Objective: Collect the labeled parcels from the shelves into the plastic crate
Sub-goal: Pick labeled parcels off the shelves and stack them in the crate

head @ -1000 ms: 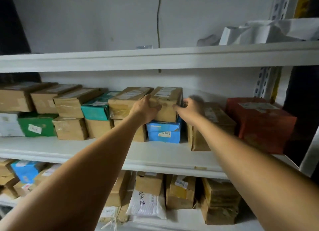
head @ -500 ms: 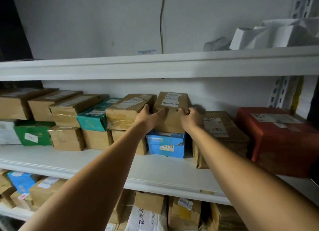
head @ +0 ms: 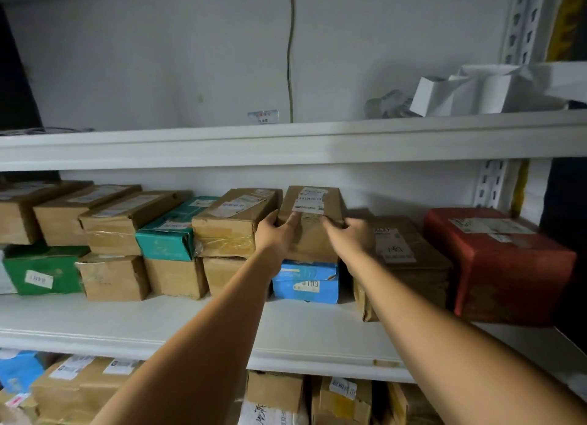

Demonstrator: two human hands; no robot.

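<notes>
Two hands are on one brown parcel [head: 314,237] on the middle shelf [head: 158,323]. My left hand [head: 275,235] holds its left front corner, fingers curled against the cardboard and one finger stretched up toward the white labels on top. My right hand [head: 349,238] takes the right front corner, fingers bent over the edge and clamped on the box. The parcel stands above a blue box [head: 305,283], its front face turned toward me. I cannot tell whether its bottom rests on the blue box or is just clear of it.

Just to its left lies another brown parcel [head: 232,221] stacked on plain cardboard boxes, and beyond that a teal box [head: 168,235]. Further left there is a green box [head: 41,272] in the lower row, under more labeled brown cartons. To the right, touching my right wrist, sits a larger brown parcel [head: 409,259], and past it a red box [head: 498,262] near the shelf's end.

On the upper shelf [head: 286,141] I see crumpled white packaging [head: 495,90] at the right. A thin cable [head: 289,59] runs down the wall behind. More labeled parcels fill the shelf below.
</notes>
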